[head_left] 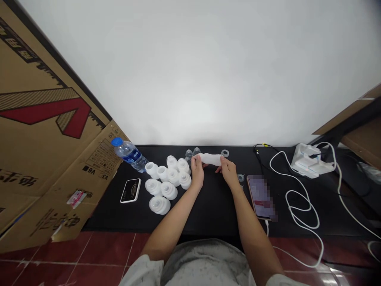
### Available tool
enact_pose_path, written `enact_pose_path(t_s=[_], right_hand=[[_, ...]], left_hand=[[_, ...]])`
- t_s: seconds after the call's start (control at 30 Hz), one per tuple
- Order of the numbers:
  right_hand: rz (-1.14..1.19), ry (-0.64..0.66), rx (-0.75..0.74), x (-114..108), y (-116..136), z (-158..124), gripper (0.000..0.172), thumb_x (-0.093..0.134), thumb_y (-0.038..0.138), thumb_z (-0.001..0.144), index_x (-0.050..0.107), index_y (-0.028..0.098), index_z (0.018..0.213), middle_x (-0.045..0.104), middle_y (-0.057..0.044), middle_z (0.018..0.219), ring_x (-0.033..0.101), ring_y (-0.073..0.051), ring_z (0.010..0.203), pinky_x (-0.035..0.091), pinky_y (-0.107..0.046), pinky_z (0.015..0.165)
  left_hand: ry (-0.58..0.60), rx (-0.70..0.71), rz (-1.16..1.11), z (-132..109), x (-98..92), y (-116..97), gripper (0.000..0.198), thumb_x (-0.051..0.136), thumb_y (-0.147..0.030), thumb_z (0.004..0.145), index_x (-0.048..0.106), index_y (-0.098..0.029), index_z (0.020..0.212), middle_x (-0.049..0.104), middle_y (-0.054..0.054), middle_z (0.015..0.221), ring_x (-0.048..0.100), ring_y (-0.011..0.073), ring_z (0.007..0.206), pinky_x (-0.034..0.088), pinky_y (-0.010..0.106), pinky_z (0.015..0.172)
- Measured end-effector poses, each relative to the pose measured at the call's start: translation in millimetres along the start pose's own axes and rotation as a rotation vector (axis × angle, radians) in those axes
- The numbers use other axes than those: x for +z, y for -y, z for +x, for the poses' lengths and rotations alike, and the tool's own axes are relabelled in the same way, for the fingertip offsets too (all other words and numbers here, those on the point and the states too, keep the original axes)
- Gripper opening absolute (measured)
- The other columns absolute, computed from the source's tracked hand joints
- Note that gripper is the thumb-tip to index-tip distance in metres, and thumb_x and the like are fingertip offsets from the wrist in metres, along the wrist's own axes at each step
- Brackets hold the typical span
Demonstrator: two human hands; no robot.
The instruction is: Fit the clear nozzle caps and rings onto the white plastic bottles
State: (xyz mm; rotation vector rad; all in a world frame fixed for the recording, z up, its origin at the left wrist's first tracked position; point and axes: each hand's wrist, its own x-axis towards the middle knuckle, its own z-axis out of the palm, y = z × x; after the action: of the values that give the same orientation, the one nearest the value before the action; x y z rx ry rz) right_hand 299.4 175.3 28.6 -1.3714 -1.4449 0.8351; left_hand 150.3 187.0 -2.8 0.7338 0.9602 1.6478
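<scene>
A white plastic bottle (212, 159) lies sideways between my hands, above the far part of the black table. My left hand (197, 170) is closed around its left end, and my right hand (228, 170) grips the right end. Just beyond my left hand stand clear domed caps (189, 153). A translucent ring (225, 153) lies behind my right hand, and another clear ring (240, 177) is to the right of it. Several white bottles (173, 177) stand grouped to the left of my left forearm; some have clear caps on.
A water bottle with a blue cap (131, 154) leans near a large cardboard box (53, 119) at left. A black-and-white device (131, 190) lies before it. On the right are a phone (260, 196), a white power strip (311, 161) and looping white cables (309, 226).
</scene>
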Motion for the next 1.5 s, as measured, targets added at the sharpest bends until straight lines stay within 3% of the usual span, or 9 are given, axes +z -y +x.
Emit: enact_pose_path(t_s=[0.2,0.43,0.63,0.77,0.87,1.13,1.27,1.37,1.5], right_hand=[[0.214,0.065,0.027,5.8,-0.3,0.4,0.065,0.059,0.073,0.097,0.063,0.021,0.135,0.075,0.001,0.066,0.07,-0.022,0.054,0.052,-0.031,0.057],[-0.002,-0.039,0.057,4.3,-3.2,-2.2,0.066,0.043,0.077,0.104,0.069,0.023,0.077,0.07,-0.004,0.058,0.061,-0.019,0.045,0.049,-0.032,0.055],[0.129,-0.07,-0.054,5.5,-1.1,0.3,0.06,0.066,0.069,0.096,0.064,0.023,0.135,0.077,-0.003,0.085,0.067,-0.019,0.062,0.053,-0.03,0.058],[0.127,-0.064,0.065,4.3,2.3,0.9,0.056,0.066,0.075,0.093,0.074,0.02,0.096,0.075,-0.004,0.068,0.063,-0.018,0.051,0.05,-0.03,0.054],[0.064,-0.126,0.148,1.4,1.2,0.9,0.072,0.051,0.084,0.097,0.07,0.021,0.068,0.069,-0.006,0.053,0.058,-0.018,0.041,0.048,-0.032,0.05],[0.208,-0.019,-0.011,7.4,-4.2,3.8,0.073,0.078,0.077,0.082,0.062,0.024,0.13,0.074,0.0,0.077,0.065,-0.02,0.061,0.049,-0.029,0.052],[0.106,-0.02,0.061,5.7,0.9,0.1,0.057,0.071,0.079,0.088,0.068,0.023,0.09,0.067,0.0,0.061,0.06,-0.019,0.053,0.046,-0.029,0.051],[0.015,-0.074,0.106,1.6,4.1,-2.0,0.07,0.049,0.083,0.099,0.063,0.024,0.065,0.059,-0.003,0.047,0.057,-0.019,0.047,0.045,-0.032,0.051],[0.036,-0.11,0.042,1.9,3.4,-1.3,0.059,0.059,0.079,0.096,0.074,0.022,0.098,0.069,-0.002,0.063,0.061,-0.02,0.052,0.049,-0.032,0.054]], left_hand=[[-0.019,-0.022,-0.041,2.5,0.8,-2.2,0.05,0.065,-0.073,0.098,0.06,-0.024,0.105,0.07,0.004,0.099,0.071,0.0182,0.086,0.058,0.028,0.07],[-0.019,-0.019,-0.034,1.2,1.4,-3.6,0.049,0.065,-0.073,0.098,0.059,-0.024,0.102,0.069,0.003,0.097,0.07,0.0186,0.088,0.058,0.029,0.072],[-0.025,-0.027,-0.012,2.1,0.3,-2.6,0.051,0.064,-0.075,0.097,0.06,-0.025,0.106,0.069,0.005,0.101,0.071,0.0202,0.09,0.06,0.031,0.073],[-0.022,0.006,0.018,1.6,-0.3,-3.2,0.054,0.063,-0.078,0.096,0.06,-0.025,0.104,0.067,0.005,0.1,0.07,0.0195,0.089,0.06,0.03,0.074],[-0.013,0.03,0.041,0.1,0.4,-3.0,0.055,0.063,-0.078,0.096,0.062,-0.024,0.105,0.066,0.005,0.1,0.068,0.019,0.089,0.06,0.029,0.073],[-0.039,0.016,0.0,1.3,-1.2,-3.0,0.05,0.063,-0.075,0.098,0.062,-0.025,0.105,0.067,0.005,0.099,0.069,0.0187,0.088,0.059,0.028,0.071],[-0.043,0.028,0.004,1.8,-1.3,-3.7,0.049,0.064,-0.073,0.098,0.063,-0.025,0.105,0.068,0.004,0.1,0.069,0.0184,0.088,0.06,0.027,0.071],[-0.035,0.034,0.008,0.4,0.6,-4.3,0.05,0.066,-0.073,0.096,0.063,-0.024,0.106,0.066,0.004,0.097,0.067,0.0177,0.086,0.06,0.027,0.071],[-0.035,0.018,-0.015,-0.8,1.7,-5.6,0.052,0.066,-0.075,0.096,0.062,-0.024,0.104,0.065,0.004,0.096,0.067,0.0173,0.085,0.059,0.027,0.071]])
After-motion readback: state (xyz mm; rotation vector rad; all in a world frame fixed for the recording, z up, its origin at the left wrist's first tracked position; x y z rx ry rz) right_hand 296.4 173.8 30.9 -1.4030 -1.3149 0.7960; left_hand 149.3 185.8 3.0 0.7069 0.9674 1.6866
